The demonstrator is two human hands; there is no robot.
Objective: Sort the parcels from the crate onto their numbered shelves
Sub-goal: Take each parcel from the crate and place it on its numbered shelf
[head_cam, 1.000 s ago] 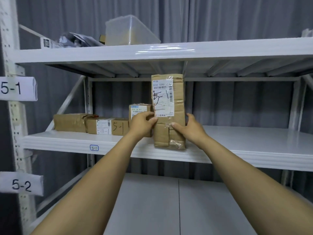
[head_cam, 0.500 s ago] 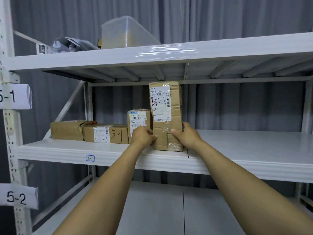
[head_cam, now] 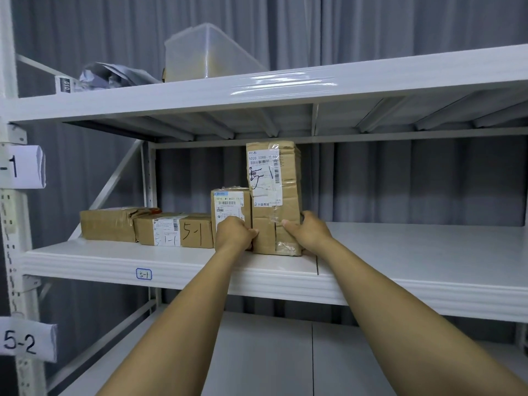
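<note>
Head view | your left hand [head_cam: 234, 234] and right hand [head_cam: 307, 232] grip the tall parcel [head_cam: 274, 195] low on its sides, fingers curled | it stands upright on the 5-1 shelf [head_cam: 400, 252], near the front edge | short parcel [head_cam: 228, 204] just beside its left, flat parcel [head_cam: 183, 230] beyond | open shelf surface runs to its right.

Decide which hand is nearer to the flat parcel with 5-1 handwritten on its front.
Left. The left hand sits just right of the 5-1 parcel, gripping the left edge of the tall parcel; the right hand holds its right side, farther off.
</note>
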